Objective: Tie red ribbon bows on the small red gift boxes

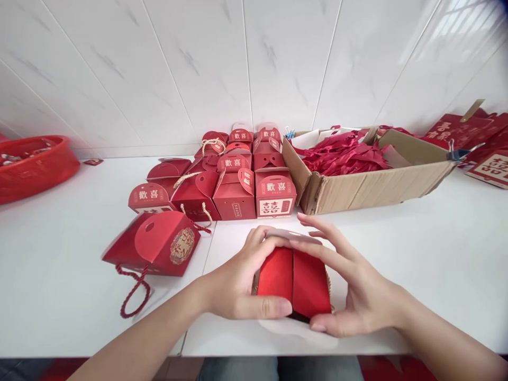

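A small red gift box [311, 283] sits on the white table near its front edge. Two red top panels meet at a dark seam down its middle, and a pale flap [296, 235] stands along the far side. Around the left part of the box is my left hand [244, 283], thumb over the near panel edge and fingers at the far flap. My right hand [361, 291] holds the right part, its thumb at the near corner and index finger on the flap; its other fingers are spread. Twisted cord [329, 283] shows at the box's right side.
Several red gift boxes [235, 196] stand grouped by the tiled wall. A larger red box [159, 246] with a dark red cord lies at left. Behind my right hand is a cardboard box [377, 188] of red ribbons [345, 153]. A red basin [43, 164] stands far left, red bags [472, 132] far right.
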`<control>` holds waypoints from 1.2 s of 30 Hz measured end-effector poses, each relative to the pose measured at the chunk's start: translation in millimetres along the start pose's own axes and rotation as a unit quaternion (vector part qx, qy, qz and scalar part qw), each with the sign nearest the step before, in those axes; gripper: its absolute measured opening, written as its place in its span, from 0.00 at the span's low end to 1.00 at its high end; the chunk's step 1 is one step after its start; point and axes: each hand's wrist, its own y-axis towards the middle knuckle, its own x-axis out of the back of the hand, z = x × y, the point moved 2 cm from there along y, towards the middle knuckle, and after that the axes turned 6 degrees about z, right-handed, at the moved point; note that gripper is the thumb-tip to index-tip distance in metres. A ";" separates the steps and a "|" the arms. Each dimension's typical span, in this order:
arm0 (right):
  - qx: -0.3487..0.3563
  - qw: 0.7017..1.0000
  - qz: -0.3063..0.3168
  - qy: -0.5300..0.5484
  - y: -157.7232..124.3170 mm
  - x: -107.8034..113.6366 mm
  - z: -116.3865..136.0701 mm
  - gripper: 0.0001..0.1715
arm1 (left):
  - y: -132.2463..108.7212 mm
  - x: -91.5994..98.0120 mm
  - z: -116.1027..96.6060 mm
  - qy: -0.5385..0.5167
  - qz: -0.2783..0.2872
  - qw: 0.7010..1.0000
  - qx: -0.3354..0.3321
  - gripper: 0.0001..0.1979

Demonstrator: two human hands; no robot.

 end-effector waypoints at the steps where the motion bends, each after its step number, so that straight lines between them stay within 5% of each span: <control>1: 0.015 1.000 -0.004 -0.004 0.2 0.9 0.4 0.52 | 0.6 0.0 0.1 0.000 0.005 1.000 -0.009 0.39; 6: 0.040 0.999 0.004 -0.018 2.4 1.7 1.5 0.52 | 3.2 -2.3 0.3 -0.013 -0.004 0.999 -0.051 0.50; 15: 0.035 0.991 -0.036 0.124 -6.2 2.9 -5.3 0.57 | -3.6 -2.3 0.7 -0.084 -0.005 0.996 -0.036 0.46; 23: 0.064 0.982 -0.047 0.170 -8.7 -0.5 -3.8 0.43 | -9.3 -4.6 5.7 -0.160 -0.018 0.985 -0.066 0.44; 27: 0.070 0.983 -0.045 0.166 -9.7 -0.6 -3.5 0.40 | -9.5 -4.5 5.0 -0.093 -0.045 0.992 -0.078 0.45; 31: 0.081 0.989 -0.067 0.105 -11.8 6.0 -5.3 0.39 | -8.2 0.4 6.5 0.021 -0.130 0.984 -0.117 0.47; 36: 0.116 0.983 -0.141 -0.029 -12.3 16.2 -11.2 0.32 | -3.9 4.2 10.4 0.202 -0.224 0.927 -0.224 0.44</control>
